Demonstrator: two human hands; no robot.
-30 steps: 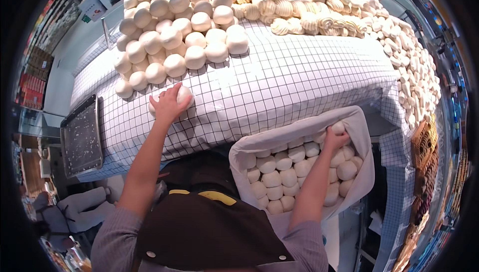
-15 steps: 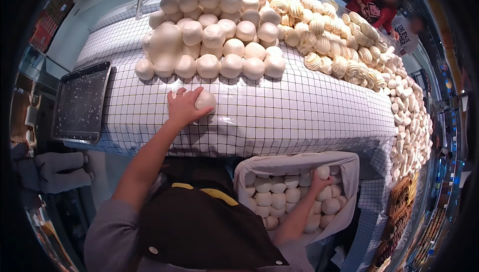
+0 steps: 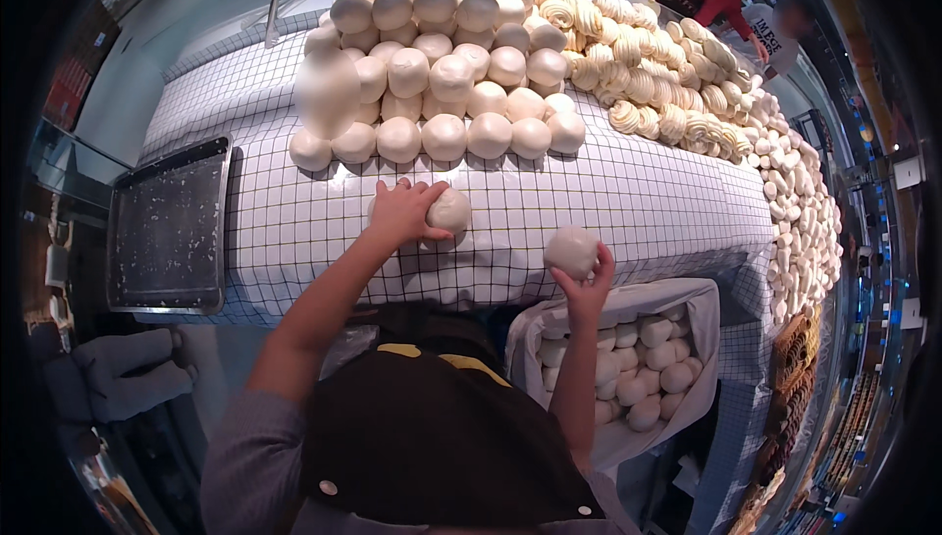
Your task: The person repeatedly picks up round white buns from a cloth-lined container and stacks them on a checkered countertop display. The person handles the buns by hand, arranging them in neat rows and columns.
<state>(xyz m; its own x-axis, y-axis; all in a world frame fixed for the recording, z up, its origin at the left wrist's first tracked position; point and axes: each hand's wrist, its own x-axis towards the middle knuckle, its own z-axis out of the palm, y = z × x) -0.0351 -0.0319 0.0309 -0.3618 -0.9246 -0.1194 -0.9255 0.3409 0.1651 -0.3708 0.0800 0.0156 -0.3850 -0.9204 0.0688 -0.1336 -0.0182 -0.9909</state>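
My left hand [image 3: 400, 215] rests on the checked cloth, its thumb and forefinger curved around a round white steamed bun [image 3: 450, 211]. Part of another pale round shape peeks out at that hand's far side, mostly hidden by the fingers. In my right hand [image 3: 587, 290] is another steamed bun [image 3: 570, 252], gripped from its right and near side, over the table's front edge. Behind my hands stands a stacked pile of the same buns [image 3: 444, 137]. Below my right hand is a cloth-lined bin [image 3: 692, 378] holding many more.
A dark floury tray [image 3: 169, 231] stands at the left. Swirled rolls [image 3: 677, 123] and small pale pieces [image 3: 785, 202] are heaped to the right, with brown baked goods [image 3: 797, 358] nearer. Someone in red [image 3: 721, 5] is beyond the counter. A blurred patch covers part of the pile.
My right hand has come up out of the bin with a steamed bun, to the table's front edge. My left hand stays around its bun as the view shifts slightly.
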